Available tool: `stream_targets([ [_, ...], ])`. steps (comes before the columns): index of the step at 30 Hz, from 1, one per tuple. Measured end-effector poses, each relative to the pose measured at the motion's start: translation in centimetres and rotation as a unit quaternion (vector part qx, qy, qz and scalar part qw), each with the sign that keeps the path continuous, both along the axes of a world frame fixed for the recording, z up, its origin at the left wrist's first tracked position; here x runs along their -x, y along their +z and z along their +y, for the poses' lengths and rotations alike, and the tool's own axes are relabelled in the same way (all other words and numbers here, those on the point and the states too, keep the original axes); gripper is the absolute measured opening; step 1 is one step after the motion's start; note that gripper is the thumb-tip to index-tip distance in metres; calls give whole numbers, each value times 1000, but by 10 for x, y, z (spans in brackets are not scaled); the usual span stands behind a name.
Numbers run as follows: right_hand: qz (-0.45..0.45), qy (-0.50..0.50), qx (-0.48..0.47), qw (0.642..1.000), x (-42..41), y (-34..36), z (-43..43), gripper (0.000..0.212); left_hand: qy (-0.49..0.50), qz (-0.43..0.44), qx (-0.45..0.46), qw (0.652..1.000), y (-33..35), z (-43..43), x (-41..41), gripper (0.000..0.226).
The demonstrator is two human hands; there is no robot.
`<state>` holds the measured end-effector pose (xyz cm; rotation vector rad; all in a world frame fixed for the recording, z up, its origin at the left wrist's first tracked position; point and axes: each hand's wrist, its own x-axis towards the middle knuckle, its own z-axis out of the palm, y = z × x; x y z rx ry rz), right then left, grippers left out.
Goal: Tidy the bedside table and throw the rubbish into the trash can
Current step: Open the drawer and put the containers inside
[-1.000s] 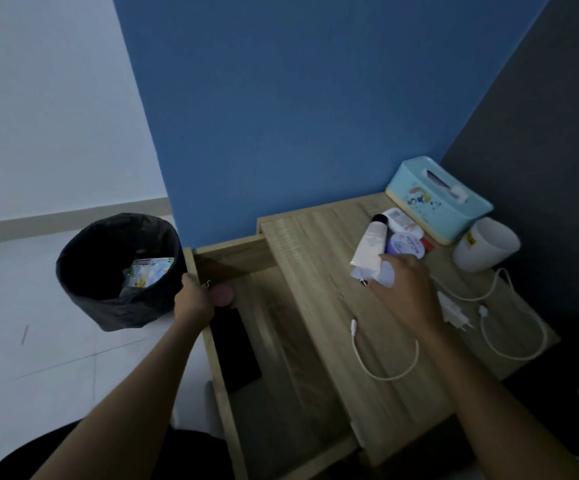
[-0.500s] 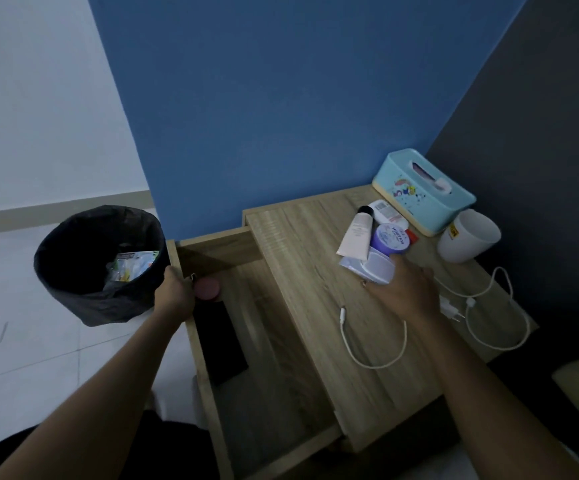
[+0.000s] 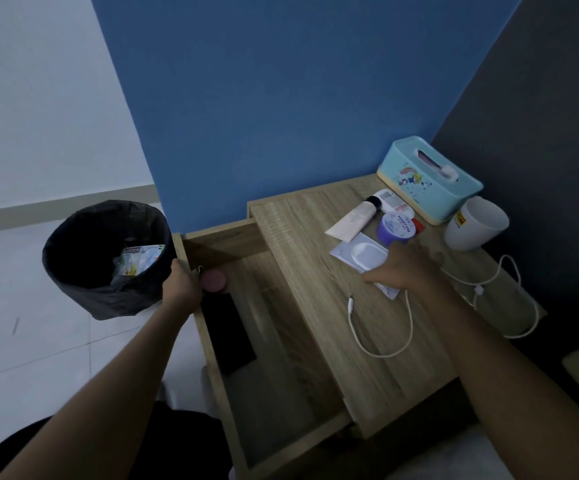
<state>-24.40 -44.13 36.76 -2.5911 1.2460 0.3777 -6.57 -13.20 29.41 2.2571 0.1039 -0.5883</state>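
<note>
1. Grip first: the left hand (image 3: 182,284) is curled over the top edge of the open drawer (image 3: 281,341) at its far left corner and holds it.
2. The right hand (image 3: 404,268) lies on the near end of a pale packet (image 3: 360,254) with a round white blister. Its thumb points left across the packet. The fingers are blurred, so I cannot tell whether they pinch the packet or only press on it.
3. The packet lies flat on the bedside table (image 3: 315,271), and one corner pokes out beneath the hand.
4. Just beyond the packet are a beige tube (image 3: 353,220), a purple jar (image 3: 395,228) and a white tube with a barcode (image 3: 390,199).
5. Behind these, against the wall, stands a teal tissue box (image 3: 430,178), with a white cup (image 3: 476,225) beside it on the right.
6. A white cable (image 3: 381,327) loops on the tabletop near the right wrist, and a second cable (image 3: 509,289) curls at the right edge.
7. Inside the drawer, a pink round object (image 3: 213,280) sits just beside the left hand, and a flat black object (image 3: 227,334) lies nearer the camera.
8. The trash can (image 3: 73,271), lined with a black bag, stands on the floor left of the drawer, with rubbish (image 3: 139,261) inside it.
</note>
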Motion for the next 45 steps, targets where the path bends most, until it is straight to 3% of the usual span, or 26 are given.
stream_targets([
  [8, -122, -43, -96, 987, -6, 29, 24, 64, 1, 3, 3, 1000, 2, 3, 0, 27],
  [18, -283, 10, -106, 953, -32, 49, 85, 62, -4, -5, -5, 1000, 6, 2, 3, 28],
  [29, -312, 78, -120, 939, -75, -36, 202, 70, -3, -1, 29, 1000, 5, 5, 3, 28],
  [34, -289, 78, -113, 947, -83, -86, 215, 58, -8, -14, 34, 999, 4, 6, 5, 29],
  [38, -297, 91, -19, 950, -92, -131, 211, 40, -16, -22, 37, 999, 2, 5, 4, 28],
  [41, -201, 66, -98, 973, -100, -164, 204, 53, -16, -23, 40, 999, 0, 5, 4, 26],
  [45, -146, 60, -63, 985, -112, -195, 200, 47, -18, -30, 34, 999, 0, 4, 4, 29],
])
